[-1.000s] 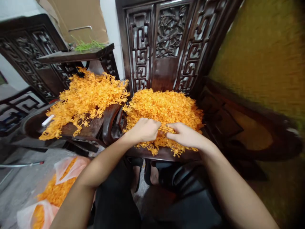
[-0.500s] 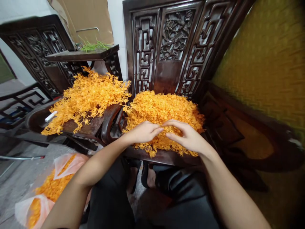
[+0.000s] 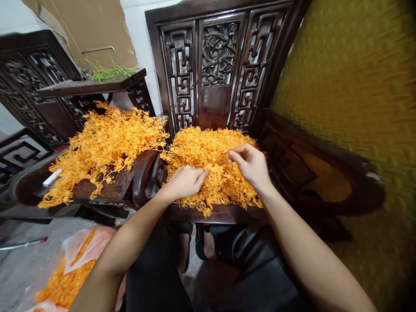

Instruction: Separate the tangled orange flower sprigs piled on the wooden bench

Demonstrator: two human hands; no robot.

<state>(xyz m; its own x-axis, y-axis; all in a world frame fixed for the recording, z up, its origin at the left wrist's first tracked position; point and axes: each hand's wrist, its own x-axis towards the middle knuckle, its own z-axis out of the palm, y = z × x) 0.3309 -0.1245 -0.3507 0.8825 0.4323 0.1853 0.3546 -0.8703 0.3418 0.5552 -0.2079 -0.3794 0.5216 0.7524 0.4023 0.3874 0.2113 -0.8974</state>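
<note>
A mound of frilly, branching orange sprigs (image 3: pixel 208 143) is filling the dark polished wooden seat (image 3: pixel 224 214) at the centre, in front of a carved dark wooden chair back (image 3: pixel 216 104). A curved dark wooden armrest (image 3: pixel 139 177) is standing between this mound and a looser orange heap (image 3: pixel 110 143) on the left. A small white bar-shaped object (image 3: pixel 52 178) is lying at that heap's left edge, and thin green stems (image 3: pixel 112 73) are resting on a dark wooden ledge (image 3: pixel 87 86) at the far left. The left hand (image 3: pixel 188 182) is pinching a small orange cluster (image 3: pixel 216 173) over the near part of the mound. The right hand (image 3: pixel 251 164) is hovering above the mound's right side, apart from the left, its thumb and index tips drawn close.

Whether those tips are gripping a strand is hard to tell. The left forearm is partly covering a translucent pinkish-white bag (image 3: pixel 105 236) of orange pieces on the near-left floor, and the frame is cutting off its near end.

Compared with the earlier frame, the hands are no longer almost meeting; the right is reaching farther out, and the orange cluster is now showing between them.
</note>
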